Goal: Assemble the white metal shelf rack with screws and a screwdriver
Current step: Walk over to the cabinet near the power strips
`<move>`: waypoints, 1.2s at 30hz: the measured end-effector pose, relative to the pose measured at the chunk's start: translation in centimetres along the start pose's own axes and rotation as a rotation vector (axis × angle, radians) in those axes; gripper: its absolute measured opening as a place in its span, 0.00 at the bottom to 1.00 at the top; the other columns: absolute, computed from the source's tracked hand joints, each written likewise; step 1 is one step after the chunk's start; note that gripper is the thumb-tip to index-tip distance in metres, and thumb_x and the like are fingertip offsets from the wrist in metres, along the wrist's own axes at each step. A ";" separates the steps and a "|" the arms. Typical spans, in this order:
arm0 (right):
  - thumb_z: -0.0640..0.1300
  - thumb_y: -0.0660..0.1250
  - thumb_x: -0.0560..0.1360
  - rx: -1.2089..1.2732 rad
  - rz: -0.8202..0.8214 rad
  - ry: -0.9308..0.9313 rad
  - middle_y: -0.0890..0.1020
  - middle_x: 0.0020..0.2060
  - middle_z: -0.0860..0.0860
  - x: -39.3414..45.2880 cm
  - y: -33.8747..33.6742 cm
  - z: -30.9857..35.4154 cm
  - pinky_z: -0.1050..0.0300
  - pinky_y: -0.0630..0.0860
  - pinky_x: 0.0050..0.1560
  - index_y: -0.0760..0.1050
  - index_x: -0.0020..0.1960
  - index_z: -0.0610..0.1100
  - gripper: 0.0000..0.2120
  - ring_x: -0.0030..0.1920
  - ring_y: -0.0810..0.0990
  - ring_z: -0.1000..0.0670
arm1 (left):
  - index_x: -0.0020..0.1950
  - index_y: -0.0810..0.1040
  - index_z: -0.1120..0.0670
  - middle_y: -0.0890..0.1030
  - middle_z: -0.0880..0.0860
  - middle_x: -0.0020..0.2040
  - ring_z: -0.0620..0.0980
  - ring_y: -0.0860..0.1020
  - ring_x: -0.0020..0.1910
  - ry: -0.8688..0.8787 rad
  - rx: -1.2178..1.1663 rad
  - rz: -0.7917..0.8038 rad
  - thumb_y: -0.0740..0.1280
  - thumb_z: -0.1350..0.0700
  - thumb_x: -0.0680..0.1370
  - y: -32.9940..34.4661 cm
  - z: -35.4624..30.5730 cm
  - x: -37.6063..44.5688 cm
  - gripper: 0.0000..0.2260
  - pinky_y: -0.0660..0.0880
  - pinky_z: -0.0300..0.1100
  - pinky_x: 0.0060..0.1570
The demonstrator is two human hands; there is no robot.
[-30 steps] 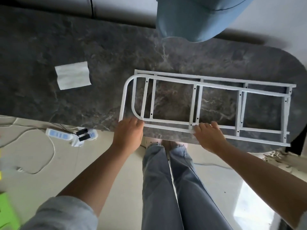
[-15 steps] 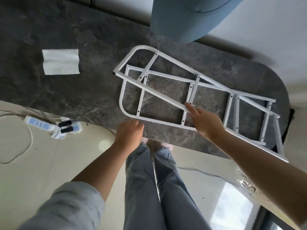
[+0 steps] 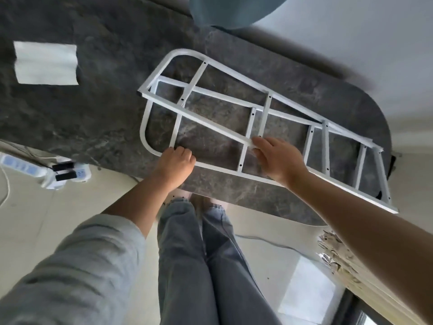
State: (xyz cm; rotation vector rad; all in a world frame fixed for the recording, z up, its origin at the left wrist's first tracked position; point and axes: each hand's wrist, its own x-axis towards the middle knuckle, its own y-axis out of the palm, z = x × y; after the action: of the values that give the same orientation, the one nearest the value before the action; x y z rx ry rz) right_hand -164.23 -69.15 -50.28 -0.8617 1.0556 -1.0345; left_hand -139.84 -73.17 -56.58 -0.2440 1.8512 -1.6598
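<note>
A person stands at a dark marble table (image 3: 70, 118), where two white frames cross. The left hand (image 3: 174, 164) grips the lower frame (image 3: 216, 167), which lies flat on the table, at its near rail. The right hand (image 3: 278, 160) grasps the upper frame (image 3: 206, 119), tilted above it. A white paper (image 3: 45, 63) lies well to the left.

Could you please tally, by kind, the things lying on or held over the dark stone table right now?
White metal frames: 2, an upper frame held by the right hand and a lower frame held by the left hand.
White paper sheet: 1.
Total: 3 on the table.
</note>
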 end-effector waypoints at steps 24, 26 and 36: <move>0.46 0.53 0.80 -0.136 0.089 -0.290 0.80 0.51 0.42 -2.8 -5.0 24.9 0.51 0.73 0.45 0.72 0.64 0.45 0.16 0.54 0.75 0.41 | 0.32 0.78 0.62 0.75 0.57 0.30 0.55 0.76 0.28 -0.386 -0.021 -0.295 0.51 0.66 0.64 -5.7 -0.2 -34.4 0.14 0.73 0.41 0.22; 0.45 0.54 0.80 -0.168 0.103 -0.356 0.80 0.49 0.41 -4.0 -4.3 29.7 0.51 0.73 0.45 0.73 0.62 0.42 0.15 0.53 0.76 0.40 | 0.32 0.77 0.63 0.75 0.58 0.30 0.55 0.75 0.28 -0.430 -0.034 -0.283 0.58 0.67 0.62 -5.2 -1.1 -39.9 0.09 0.72 0.40 0.23; 0.46 0.54 0.80 -0.208 0.093 -0.714 0.80 0.45 0.40 -13.5 3.8 53.7 0.52 0.71 0.43 0.73 0.62 0.40 0.16 0.49 0.76 0.40 | 0.35 0.77 0.63 0.74 0.58 0.31 0.56 0.74 0.28 -0.876 -0.107 -0.351 0.53 0.65 0.69 1.6 -8.3 -66.8 0.13 0.71 0.41 0.28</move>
State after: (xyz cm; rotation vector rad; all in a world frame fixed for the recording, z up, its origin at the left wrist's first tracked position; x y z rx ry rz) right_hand -113.82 -51.20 -35.38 -1.2182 0.5857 -0.4691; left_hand -91.71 -30.65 -36.18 -1.1866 1.2484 -1.3225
